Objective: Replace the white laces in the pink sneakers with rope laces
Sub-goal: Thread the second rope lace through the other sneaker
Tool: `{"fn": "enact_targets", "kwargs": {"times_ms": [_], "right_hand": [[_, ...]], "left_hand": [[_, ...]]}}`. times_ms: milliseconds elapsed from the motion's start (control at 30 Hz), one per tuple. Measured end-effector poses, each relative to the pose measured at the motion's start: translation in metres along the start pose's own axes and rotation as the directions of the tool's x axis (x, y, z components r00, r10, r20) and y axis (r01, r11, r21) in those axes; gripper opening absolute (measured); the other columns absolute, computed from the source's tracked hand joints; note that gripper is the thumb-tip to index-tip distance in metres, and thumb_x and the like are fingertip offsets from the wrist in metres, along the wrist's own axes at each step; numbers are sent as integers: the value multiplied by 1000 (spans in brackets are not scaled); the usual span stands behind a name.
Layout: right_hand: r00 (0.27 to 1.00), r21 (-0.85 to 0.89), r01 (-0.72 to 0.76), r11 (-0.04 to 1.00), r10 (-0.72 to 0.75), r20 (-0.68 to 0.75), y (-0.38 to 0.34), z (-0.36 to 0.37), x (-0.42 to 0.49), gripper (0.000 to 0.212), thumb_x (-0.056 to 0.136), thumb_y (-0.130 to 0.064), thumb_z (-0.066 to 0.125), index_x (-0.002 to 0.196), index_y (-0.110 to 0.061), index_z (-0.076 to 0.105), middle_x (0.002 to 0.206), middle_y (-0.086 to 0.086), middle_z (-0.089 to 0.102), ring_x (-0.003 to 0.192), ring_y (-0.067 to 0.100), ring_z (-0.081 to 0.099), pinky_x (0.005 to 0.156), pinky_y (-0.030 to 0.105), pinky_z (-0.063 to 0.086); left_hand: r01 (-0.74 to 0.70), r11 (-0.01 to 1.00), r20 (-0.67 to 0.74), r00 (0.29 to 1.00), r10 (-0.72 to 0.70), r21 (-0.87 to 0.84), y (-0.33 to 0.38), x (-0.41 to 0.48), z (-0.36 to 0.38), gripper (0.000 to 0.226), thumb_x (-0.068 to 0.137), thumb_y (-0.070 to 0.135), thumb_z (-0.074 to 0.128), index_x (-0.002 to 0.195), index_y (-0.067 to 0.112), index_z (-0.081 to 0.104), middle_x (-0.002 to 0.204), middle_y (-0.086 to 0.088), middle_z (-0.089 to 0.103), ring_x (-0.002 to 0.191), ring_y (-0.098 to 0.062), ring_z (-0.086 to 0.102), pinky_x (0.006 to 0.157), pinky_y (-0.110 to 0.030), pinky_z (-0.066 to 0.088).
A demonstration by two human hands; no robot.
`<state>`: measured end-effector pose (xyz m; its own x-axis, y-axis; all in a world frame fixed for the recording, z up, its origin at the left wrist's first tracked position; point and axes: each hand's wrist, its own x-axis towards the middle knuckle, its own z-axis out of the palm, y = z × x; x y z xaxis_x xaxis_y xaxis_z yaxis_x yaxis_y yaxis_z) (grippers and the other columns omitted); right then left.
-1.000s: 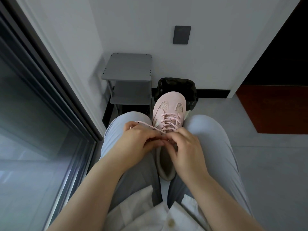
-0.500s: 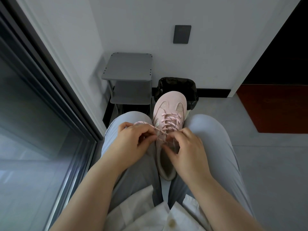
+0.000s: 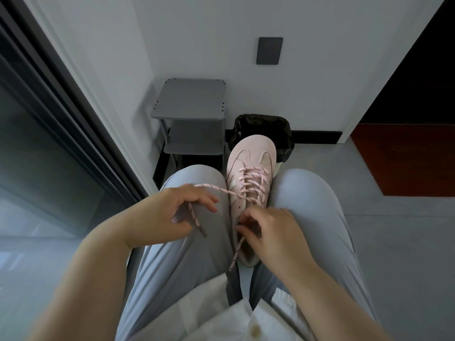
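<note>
We are wedging the pink sneaker (image 3: 251, 153) between our thighs (image 3: 307, 198), heel toward us, so both hands are working freely. Our left hand (image 3: 172, 215) is gripping one end of the rope lace (image 3: 221, 190), fingers (image 3: 209, 200) curled round it, and drawing it taut leftward, likely to take up slack. Our right hand (image 3: 273, 232) is pinching the other end beside the collar, tip dangling toward us. The lace, pale pink with dark flecks, is crossing every visible eyelet row; no white lace is showing. Beyond the toe, a black-lined bin (image 3: 261, 124) and grey shelf (image 3: 189, 99) are standing against the wall.
</note>
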<state>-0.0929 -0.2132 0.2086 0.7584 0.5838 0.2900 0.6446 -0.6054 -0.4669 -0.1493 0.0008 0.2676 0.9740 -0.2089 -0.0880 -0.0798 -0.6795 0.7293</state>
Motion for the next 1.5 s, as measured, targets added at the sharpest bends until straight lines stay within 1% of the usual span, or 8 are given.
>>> {"fn": "enact_targets", "kwargs": {"times_ms": [267,433,633,800,933,1167,1433,1500], "right_hand": [[999,102,-25,994,27,-26,0,-4,3,13,72,-21,72,80,-24,62,79,-11,62,71,12,58,67,26,43],[946,-11,199,980,-189,264,2,-6,-4,34,66,-40,55,99,-38,64,95,-17,59,92,7,41,74,26,31],[908,-103,269,958,-217,358,3,-3,-6,24,61,-43,74,83,-34,67,92,-7,54,94,18,45,73,28,26],[968,-122,197,973,-174,179,1,3,-4,11,67,-44,64,68,-33,68,81,-9,54,83,13,43,69,25,21],[994,-39,105,994,-104,30,0,5,0,11,68,-36,66,69,-26,70,76,-6,59,73,19,59,64,31,44],[981,17,-48,999,50,-189,4,1,0,8,73,-17,74,80,-13,70,76,3,55,59,23,56,55,31,46],[981,-71,-126,989,114,-160,0,4,8,12,70,-13,77,81,-13,72,77,5,56,62,26,57,58,30,41],[981,-49,-128,991,120,-151,0,4,9,12,72,-14,76,84,-14,72,78,5,56,64,26,57,59,31,42]], "left_hand": [[-63,985,-53,996,72,162,-15,14,6,21,77,15,74,73,36,73,104,30,60,111,11,43,93,3,21],[-151,939,-178,961,213,310,-7,25,20,18,80,31,57,77,19,70,78,14,65,82,-1,52,98,-14,26],[-118,947,-344,912,222,299,6,36,39,7,84,23,62,82,29,65,79,38,52,83,25,44,107,-7,5],[-117,954,-358,909,215,276,8,44,49,12,84,19,58,85,20,69,90,13,69,91,-1,52,107,-9,5],[-66,973,-406,901,152,219,3,46,52,13,83,9,60,92,10,69,84,9,69,86,-3,56,105,-2,5],[36,989,-451,892,32,142,6,44,55,12,74,4,73,81,11,67,80,-1,64,70,-10,56,79,-14,40],[80,982,-445,896,5,172,10,44,59,19,73,5,73,89,10,66,80,2,58,77,-15,59,79,-30,48],[6,969,-464,878,114,248,10,42,58,13,72,2,71,83,8,67,78,6,57,75,-9,55,83,-18,46]]}}
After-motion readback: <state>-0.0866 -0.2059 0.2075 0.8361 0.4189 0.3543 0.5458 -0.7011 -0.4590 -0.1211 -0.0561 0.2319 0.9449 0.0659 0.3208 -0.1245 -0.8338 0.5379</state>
